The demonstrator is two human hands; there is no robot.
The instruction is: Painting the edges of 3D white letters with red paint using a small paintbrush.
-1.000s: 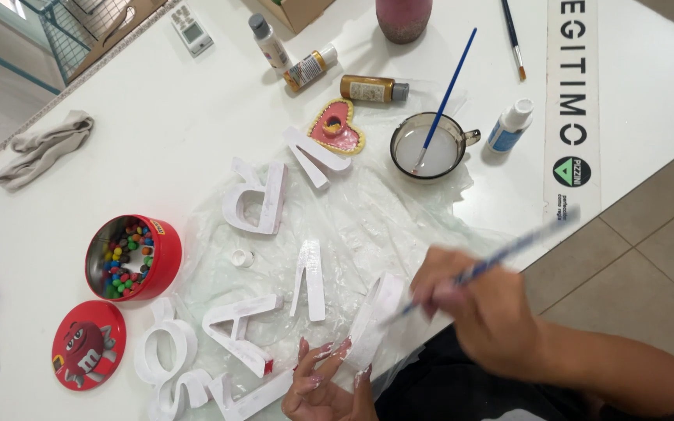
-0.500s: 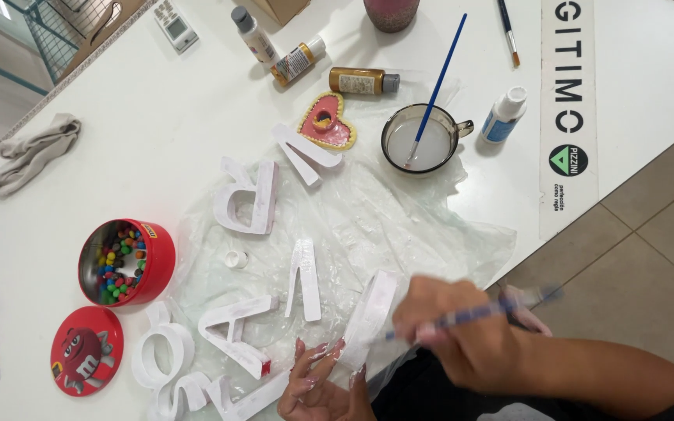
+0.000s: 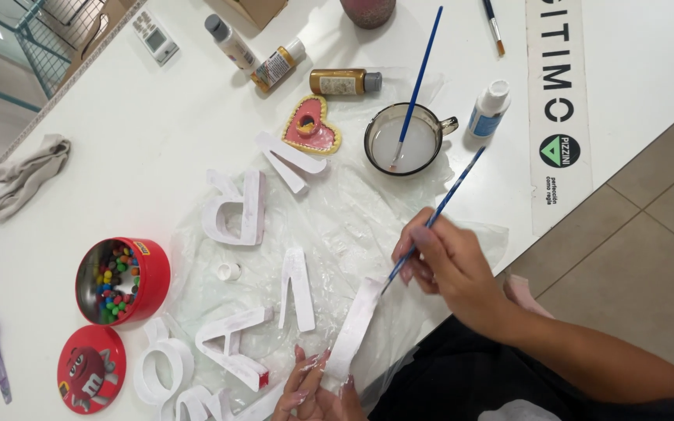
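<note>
My right hand holds a thin blue paintbrush, its tip touching the upper end of a long white letter piece. My left hand, at the bottom edge, steadies that piece from below with paint-smeared fingers. The piece lies tilted on a crumpled clear plastic sheet. Other white block letters lie on the sheet: an R shape, a V shape, a slim bar and an A shape.
A glass cup of cloudy water holds a second blue brush. Paint bottles, a small white bottle, a pink heart dish, a red candy tin with its lid, a grey rag. Table edge runs right.
My right hand has swung the brush up from a flat sweep; its tip now meets the top end of the white piece. The view has shifted slightly down and left.
</note>
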